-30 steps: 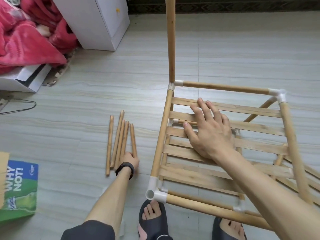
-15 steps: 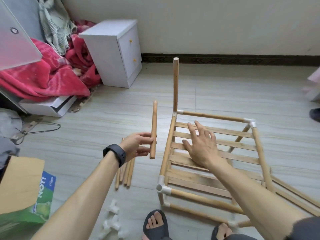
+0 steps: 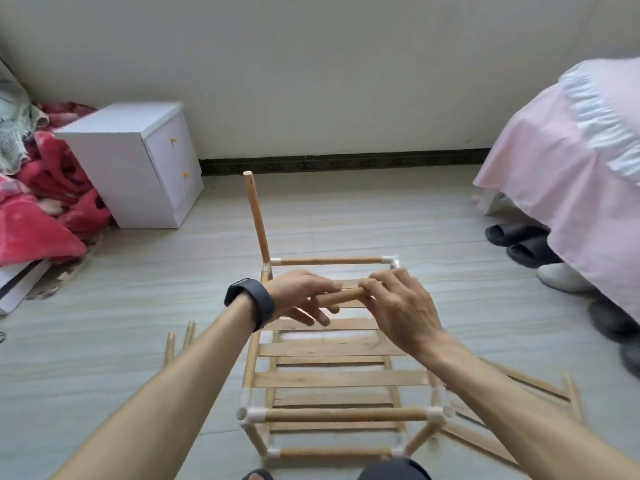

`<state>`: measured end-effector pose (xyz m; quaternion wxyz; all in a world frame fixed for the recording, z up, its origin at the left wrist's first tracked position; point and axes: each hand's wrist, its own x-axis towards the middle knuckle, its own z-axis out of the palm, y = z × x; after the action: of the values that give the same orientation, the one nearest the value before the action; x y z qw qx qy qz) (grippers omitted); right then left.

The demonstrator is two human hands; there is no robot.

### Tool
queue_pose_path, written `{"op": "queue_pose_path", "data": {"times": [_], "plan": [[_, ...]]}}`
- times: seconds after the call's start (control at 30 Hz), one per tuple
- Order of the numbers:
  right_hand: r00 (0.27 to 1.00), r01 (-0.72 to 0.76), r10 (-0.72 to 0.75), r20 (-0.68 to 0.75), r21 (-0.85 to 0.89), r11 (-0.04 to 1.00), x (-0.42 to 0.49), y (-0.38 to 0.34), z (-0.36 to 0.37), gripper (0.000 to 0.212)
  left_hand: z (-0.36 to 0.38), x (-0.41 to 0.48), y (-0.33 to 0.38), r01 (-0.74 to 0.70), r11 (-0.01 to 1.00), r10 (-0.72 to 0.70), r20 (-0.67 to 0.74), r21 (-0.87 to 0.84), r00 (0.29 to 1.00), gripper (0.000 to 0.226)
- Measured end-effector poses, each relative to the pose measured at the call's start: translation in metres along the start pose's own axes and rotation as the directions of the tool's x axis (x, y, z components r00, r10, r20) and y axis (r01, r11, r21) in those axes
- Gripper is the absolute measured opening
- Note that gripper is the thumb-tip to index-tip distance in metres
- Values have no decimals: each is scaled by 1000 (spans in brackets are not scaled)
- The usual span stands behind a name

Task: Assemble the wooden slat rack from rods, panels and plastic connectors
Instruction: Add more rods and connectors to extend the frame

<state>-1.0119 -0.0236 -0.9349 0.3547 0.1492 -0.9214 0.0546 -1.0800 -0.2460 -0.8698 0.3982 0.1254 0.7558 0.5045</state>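
The half-built slat rack (image 3: pixel 332 379) stands on the floor in front of me, wooden slats framed by rods and white plastic connectors (image 3: pixel 254 414). One upright rod (image 3: pixel 257 218) rises from its far left corner. Above the rack I hold a short wooden rod (image 3: pixel 343 295) level between both hands. My left hand (image 3: pixel 301 296), a dark watch on its wrist, grips the rod's left end. My right hand (image 3: pixel 398 306) has its fingers curled round the right end. Most of the rod is hidden by the fingers.
Spare rods (image 3: pixel 180 341) lie on the floor left of the rack. A second slat panel (image 3: pixel 519 382) lies at the right. A white cabinet (image 3: pixel 138 164) and red blankets (image 3: pixel 38 216) are far left; a pink-covered bed (image 3: pixel 571 174) with slippers (image 3: pixel 519 240) is right.
My left hand carried the rod from upright beside the rack to level above it. My right hand left the slats and took the rod's other end. The camera tilted up.
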Motion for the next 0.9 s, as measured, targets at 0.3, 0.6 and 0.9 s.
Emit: {"op": "queue_pose_path", "data": {"times": [0.3, 0.6, 0.9], "plan": [[791, -605, 596, 138, 326, 727, 5, 81, -17, 17, 28, 111, -73, 252, 505, 171, -382, 825, 908, 79], [494, -759, 848, 193, 571, 312, 49, 136, 36, 22, 30, 151, -121, 269, 448, 317, -433, 853, 844, 82], [599, -763, 780, 184, 427, 485, 56, 145, 68, 22, 34, 153, -119, 283, 445, 340, -453, 849, 824, 79]]}}
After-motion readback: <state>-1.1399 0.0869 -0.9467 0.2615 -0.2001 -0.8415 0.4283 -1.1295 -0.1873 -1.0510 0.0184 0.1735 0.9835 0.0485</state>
